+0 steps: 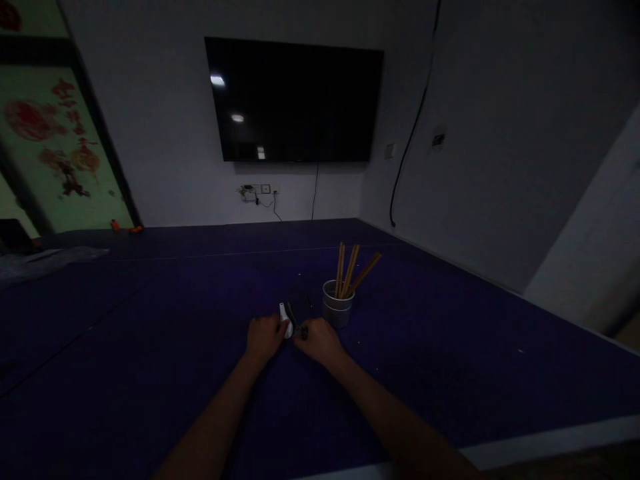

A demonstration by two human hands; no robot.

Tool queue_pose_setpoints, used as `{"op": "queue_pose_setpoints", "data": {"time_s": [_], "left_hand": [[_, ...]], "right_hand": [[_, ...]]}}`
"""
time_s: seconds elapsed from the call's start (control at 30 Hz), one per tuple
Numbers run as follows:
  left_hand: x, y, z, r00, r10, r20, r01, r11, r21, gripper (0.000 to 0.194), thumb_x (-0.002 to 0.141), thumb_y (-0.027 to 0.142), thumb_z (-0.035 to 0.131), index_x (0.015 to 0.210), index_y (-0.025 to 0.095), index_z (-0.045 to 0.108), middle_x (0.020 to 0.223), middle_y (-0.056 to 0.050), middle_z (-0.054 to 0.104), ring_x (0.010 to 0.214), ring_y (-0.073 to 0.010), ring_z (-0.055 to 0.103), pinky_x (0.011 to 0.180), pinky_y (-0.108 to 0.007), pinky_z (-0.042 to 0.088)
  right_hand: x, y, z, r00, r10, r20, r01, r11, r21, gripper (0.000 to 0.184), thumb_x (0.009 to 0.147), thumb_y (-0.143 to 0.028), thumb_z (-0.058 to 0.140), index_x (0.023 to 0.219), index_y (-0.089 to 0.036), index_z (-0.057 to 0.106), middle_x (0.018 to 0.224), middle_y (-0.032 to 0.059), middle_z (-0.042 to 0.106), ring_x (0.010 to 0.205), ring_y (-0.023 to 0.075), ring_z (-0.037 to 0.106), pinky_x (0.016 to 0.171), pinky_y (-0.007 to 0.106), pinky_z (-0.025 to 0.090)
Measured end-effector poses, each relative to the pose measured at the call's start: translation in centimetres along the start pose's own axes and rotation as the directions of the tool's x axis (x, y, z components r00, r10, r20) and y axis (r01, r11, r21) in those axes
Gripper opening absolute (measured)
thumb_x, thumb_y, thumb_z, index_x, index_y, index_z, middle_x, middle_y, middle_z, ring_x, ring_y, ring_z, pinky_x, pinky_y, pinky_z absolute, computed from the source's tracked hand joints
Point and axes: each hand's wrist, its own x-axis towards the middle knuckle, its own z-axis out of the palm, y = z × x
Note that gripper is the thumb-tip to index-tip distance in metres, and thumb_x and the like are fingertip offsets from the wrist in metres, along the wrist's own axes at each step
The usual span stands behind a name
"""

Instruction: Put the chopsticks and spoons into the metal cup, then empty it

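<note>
holding, left grip [265,339]: closed on a white spoon-shaped piece [286,325], thumb lying across its near, wider end; narrow end, with a small hole, points away from the person. right grip [321,340]: fingertips pinched on a small dark piece [304,331], just beside the white one. a slim dark strip [290,310] runs along the right of the white piece; cannot tell whether it joins the dark piece. both forearms reach in from the near edge; wrists low over a broad blue-violet surface [450,340].

metal cup [337,313]: upright, near the right grip, on its far right side. contains several wooden sticks [351,265], some nearly vertical, one leaning well to the right.

surroundings: dim light. dark television [300,100] on the far wall, sockets [257,191] below; crumpled clear plastic [55,263] at far left.
</note>
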Motion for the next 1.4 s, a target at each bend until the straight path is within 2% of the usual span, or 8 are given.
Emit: {"op": "queue_pose_setpoints", "data": {"time_s": [0.37, 0.57, 0.67, 0.8, 0.97, 1.07, 1.2, 1.4], "left_hand": [[-0.1, 0.4, 0.0, 0.996, 0.084, -0.022, -0.086, 0.994, -0.067, 0.042, 0.090, 0.043, 0.029, 0.086, 0.017, 0.062, 0.087, -0.010, 0.068, 0.086, -0.0226, 0.061, 0.077, -0.032, 0.038], [0.0, 0.5, -0.2, 0.979, 0.126, -0.159, -0.162, 0.957, -0.239, 0.041, 0.092, 0.039, 0.026, 0.102, 0.020, 0.060, 0.100, -0.008, 0.066, 0.095, -0.0203, 0.059, 0.083, -0.031, 0.038], [0.1, 0.6, 0.3, 0.966, 0.078, -0.248, -0.199, 0.835, -0.513, 0.039, 0.087, 0.045, 0.036, 0.098, 0.019, 0.063, 0.092, -0.007, 0.068, 0.084, -0.0186, 0.061, 0.076, -0.028, 0.042], [0.5, 0.7, 1.1, 0.973, -0.079, -0.216, -0.129, 0.593, -0.795, 0.040, 0.079, 0.051, 0.046, 0.077, 0.016, 0.064, 0.067, -0.002, 0.064, 0.065, -0.0148, 0.058, 0.061, -0.024, 0.043], [0.8, 0.6, 1.1, 0.963, -0.176, -0.205, -0.103, 0.462, -0.881, 0.042, 0.079, 0.053, 0.042, 0.072, 0.016, 0.061, 0.066, -0.001, 0.062, 0.065, -0.0143, 0.057, 0.059, -0.023, 0.044], [0.9, 0.3, 0.9, 0.947, -0.256, -0.191, -0.088, 0.366, -0.927, 0.042, 0.078, 0.054, 0.042, 0.076, 0.016, 0.060, 0.069, -0.002, 0.063, 0.066, -0.0144, 0.057, 0.058, -0.023, 0.044], [1.1, 0.0, 1.0, 0.924, -0.350, -0.156, -0.090, 0.196, -0.976, 0.041, 0.075, 0.056, 0.047, 0.073, 0.016, 0.057, 0.063, 0.001, 0.058, 0.058, -0.0115, 0.052, 0.053, -0.021, 0.040], [1.5, -0.3, 1.3, 0.916, -0.398, -0.051, -0.099, -0.101, -0.990, 0.041, 0.067, 0.057, 0.059, 0.062, 0.017, 0.049, 0.050, 0.006, 0.046, 0.044, -0.0072, 0.042, 0.044, -0.019, 0.033]], "right_hand": [[0.7, 0.4, 0.4, 0.992, -0.035, -0.123, 0.061, 0.973, 0.220, 0.022, 0.077, -0.033, 0.055, 0.082, -0.015, 0.068, 0.071, 0.0047, 0.069, 0.062, 0.0137, 0.062, 0.053, 0.020, 0.037], [0.5, 0.1, 0.1, 0.987, -0.051, -0.155, 0.088, 0.966, 0.245, 0.019, 0.074, -0.032, 0.060, 0.079, -0.015, 0.067, 0.066, 0.0024, 0.067, 0.057, 0.0119, 0.060, 0.049, 0.019, 0.035], [0.3, 0.0, 0.0, 0.979, -0.087, -0.182, 0.131, 0.961, 0.242, 0.019, 0.075, -0.033, 0.059, 0.075, -0.015, 0.066, 0.063, 0.0019, 0.065, 0.056, 0.0115, 0.059, 0.049, 0.018, 0.034], [0.1, -0.3, -0.1, 0.966, -0.139, -0.217, 0.193, 0.949, 0.249, 0.018, 0.076, -0.030, 0.057, 0.082, -0.016, 0.067, 0.063, 0.0013, 0.064, 0.056, 0.0116, 0.058, 0.052, 0.019, 0.037], [-0.1, -0.4, -0.5, 0.938, -0.076, -0.338, 0.223, 0.879, 0.421, 0.037, 0.081, -0.036, 0.051, 0.111, -0.017, 0.061, 0.062, 0.0003, 0.063, 0.056, 0.0127, 0.057, 0.056, 0.021, 0.042], [0.2, 0.0, -0.7, 0.924, 0.000, -0.382, 0.253, 0.748, 0.613, 0.039, 0.086, -0.043, 0.040, 0.097, -0.015, 0.066, 0.062, 0.0024, 0.063, 0.055, 0.0137, 0.056, 0.054, 0.022, 0.043], [1.0, 0.6, -0.4, 0.956, 0.122, -0.267, 0.165, 0.529, 0.832, 0.042, 0.081, -0.051, 0.042, 0.080, -0.014, 0.062, 0.051, -0.0005, 0.056, 0.037, 0.0097, 0.043, 0.038, 0.020, 0.032], [1.6, 1.0, 0.3, 0.959, 0.161, -0.235, 0.136, 0.466, 0.874, 0.041, 0.075, -0.053, 0.046, 0.071, -0.015, 0.060, 0.047, -0.0020, 0.054, 0.032, 0.0073, 0.038, 0.034, 0.019, 0.026]]}}
